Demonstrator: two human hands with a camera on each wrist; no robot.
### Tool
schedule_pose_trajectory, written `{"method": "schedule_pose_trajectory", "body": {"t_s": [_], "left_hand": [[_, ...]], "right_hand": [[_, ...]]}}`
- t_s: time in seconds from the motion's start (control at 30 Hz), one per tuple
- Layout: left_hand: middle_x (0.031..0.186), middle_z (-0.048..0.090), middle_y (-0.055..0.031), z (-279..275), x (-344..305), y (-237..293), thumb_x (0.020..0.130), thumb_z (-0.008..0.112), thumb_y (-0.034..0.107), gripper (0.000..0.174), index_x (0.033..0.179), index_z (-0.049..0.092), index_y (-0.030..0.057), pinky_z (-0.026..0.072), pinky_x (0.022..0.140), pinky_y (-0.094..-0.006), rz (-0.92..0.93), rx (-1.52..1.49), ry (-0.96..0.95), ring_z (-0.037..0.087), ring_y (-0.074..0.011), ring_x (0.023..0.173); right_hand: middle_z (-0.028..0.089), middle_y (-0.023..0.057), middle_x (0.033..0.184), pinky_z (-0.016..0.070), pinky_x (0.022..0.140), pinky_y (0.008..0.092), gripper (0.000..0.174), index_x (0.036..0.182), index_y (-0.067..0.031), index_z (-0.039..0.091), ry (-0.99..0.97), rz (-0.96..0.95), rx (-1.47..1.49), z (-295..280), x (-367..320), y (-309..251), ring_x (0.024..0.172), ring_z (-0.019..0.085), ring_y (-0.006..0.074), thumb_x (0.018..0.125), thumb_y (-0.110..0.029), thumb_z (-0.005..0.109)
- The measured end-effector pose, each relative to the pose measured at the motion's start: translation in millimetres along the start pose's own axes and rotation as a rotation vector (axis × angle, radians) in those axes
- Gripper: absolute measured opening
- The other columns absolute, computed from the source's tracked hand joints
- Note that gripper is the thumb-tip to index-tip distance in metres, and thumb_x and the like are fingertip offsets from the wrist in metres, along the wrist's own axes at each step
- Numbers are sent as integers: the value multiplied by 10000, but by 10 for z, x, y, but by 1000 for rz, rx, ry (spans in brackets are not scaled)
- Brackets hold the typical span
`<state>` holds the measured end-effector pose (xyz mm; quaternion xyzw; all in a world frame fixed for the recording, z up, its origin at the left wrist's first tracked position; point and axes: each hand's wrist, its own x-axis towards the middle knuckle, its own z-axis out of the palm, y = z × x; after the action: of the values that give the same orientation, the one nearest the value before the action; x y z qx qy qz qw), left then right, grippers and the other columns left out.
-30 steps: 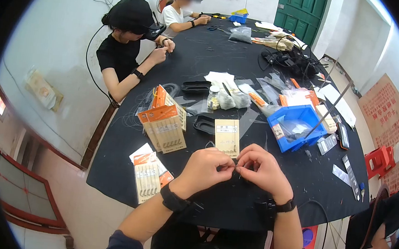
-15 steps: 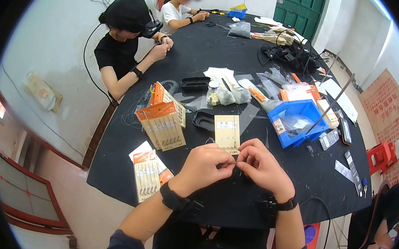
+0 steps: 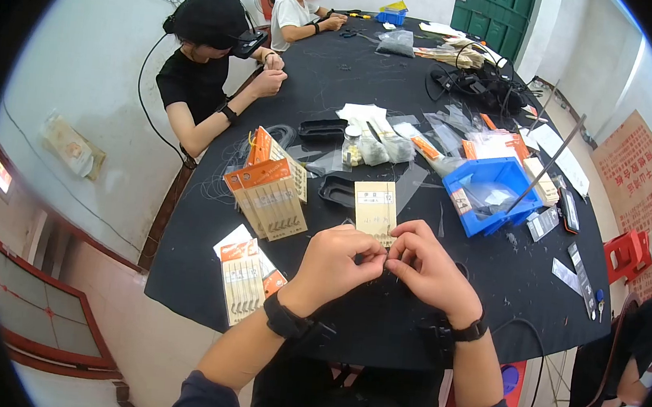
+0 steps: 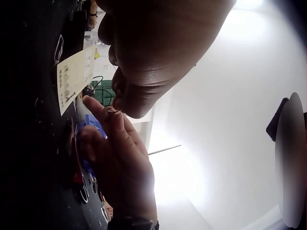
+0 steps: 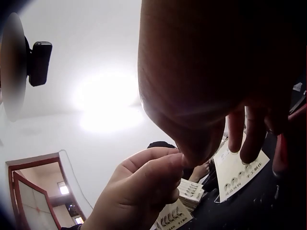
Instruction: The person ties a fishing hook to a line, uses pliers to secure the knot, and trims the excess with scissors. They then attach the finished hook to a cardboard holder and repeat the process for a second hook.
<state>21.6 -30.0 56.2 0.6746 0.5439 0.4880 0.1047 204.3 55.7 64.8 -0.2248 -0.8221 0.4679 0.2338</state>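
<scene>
In the head view my left hand (image 3: 338, 267) and right hand (image 3: 436, 279) meet at their fingertips over the near side of the table. Both pinch at a tiny dark curved piece, a fish hook (image 4: 113, 111), seen between thumb and fingertips in the left wrist view; much of it is hidden by the fingers. Just beyond the hands is a cream card (image 3: 374, 206) with printed writing; hooks (image 5: 240, 178) sit along its lower edge. The other fingers of my right hand overlap this card in the right wrist view.
Orange-topped hook cards (image 3: 270, 208) stand at left, and another hook card (image 3: 241, 285) lies before them. Black trays (image 3: 337, 191), a small jar (image 3: 352, 148) and a blue bin (image 3: 463, 214) with a rod surround the work. Two people sit along the table's left side (image 3: 202, 79).
Both hands stay together, pinching with only slight finger movement. The head view shifts a little, and the person at the far end has leaned slightly.
</scene>
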Motion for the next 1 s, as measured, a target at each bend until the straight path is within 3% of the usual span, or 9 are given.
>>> {"method": "schedule_pose_trajectory", "body": {"t_s": [0.07, 0.17, 0.27, 0.37, 0.53, 0.63, 0.73, 1.0], "left_hand": [[633, 606, -38, -29, 11, 75, 694, 715, 78, 66, 745, 677, 61, 459, 581, -313, -57, 7, -17, 566, -209, 615], [630, 611, -42, -33, 11, 84, 700, 718, 73, 63, 748, 684, 52, 455, 570, -305, -75, -5, -20, 566, -203, 610], [588, 545, -19, 1, 3, 32, 732, 748, 53, 73, 790, 714, 24, 363, 485, -237, -27, -50, 33, 472, -81, 528], [611, 574, -13, 4, 1, 37, 750, 744, 48, 72, 801, 713, 7, 361, 493, -217, -72, -90, 34, 471, -50, 529], [694, 638, 17, 29, -41, 5, 810, 719, 55, 87, 841, 708, -26, 380, 530, -171, -312, -306, 22, 503, 1, 592], [718, 645, 27, 20, -41, 10, 835, 709, 62, 95, 861, 707, -29, 390, 546, -159, -366, -380, 4, 519, 6, 618], [731, 644, 32, 11, -40, -11, 846, 707, 68, 94, 868, 706, -24, 396, 559, -158, -410, -460, -25, 527, 5, 632], [761, 641, 39, 9, -29, -40, 865, 703, 84, 99, 891, 699, -11, 408, 599, -160, -509, -635, -108, 539, 1, 673]], "right_hand": [[511, 87, 1139, 467, 694, 262, 105, 887, -44, 591, 9, -10, 4, 9, 4, 5, 761, 531, 126, 878, -102, 677], [514, 86, 1128, 463, 690, 258, 110, 881, -40, 575, 10, -30, 18, 10, 5, 17, 754, 528, 123, 884, -103, 666], [515, 88, 1118, 460, 688, 256, 109, 884, -33, 564, 9, -55, 35, 23, 9, 48, 747, 526, 118, 887, -99, 652], [518, 87, 1102, 459, 682, 254, 116, 900, -29, 558, 21, -55, 58, 26, 12, 43, 744, 531, 117, 878, -92, 652], [545, 61, 1026, 457, 627, 246, 178, 938, -32, 561, 82, -56, 23, 4, 24, -50, 726, 561, 117, 840, -89, 697], [568, 27, 1036, 380, 561, 184, 153, 924, -39, 588, 115, -84, 23, 4, 36, -59, 713, 539, 49, 831, -53, 708], [571, 37, 962, 449, 601, 233, 159, 911, -45, 593, 144, -106, 19, -11, 40, -40, 697, 566, 104, 816, -60, 719], [569, 61, 953, 467, 633, 261, 147, 888, -28, 587, 180, -227, -45, -46, 49, -75, 750, 568, 154, 796, 42, 679]]}}
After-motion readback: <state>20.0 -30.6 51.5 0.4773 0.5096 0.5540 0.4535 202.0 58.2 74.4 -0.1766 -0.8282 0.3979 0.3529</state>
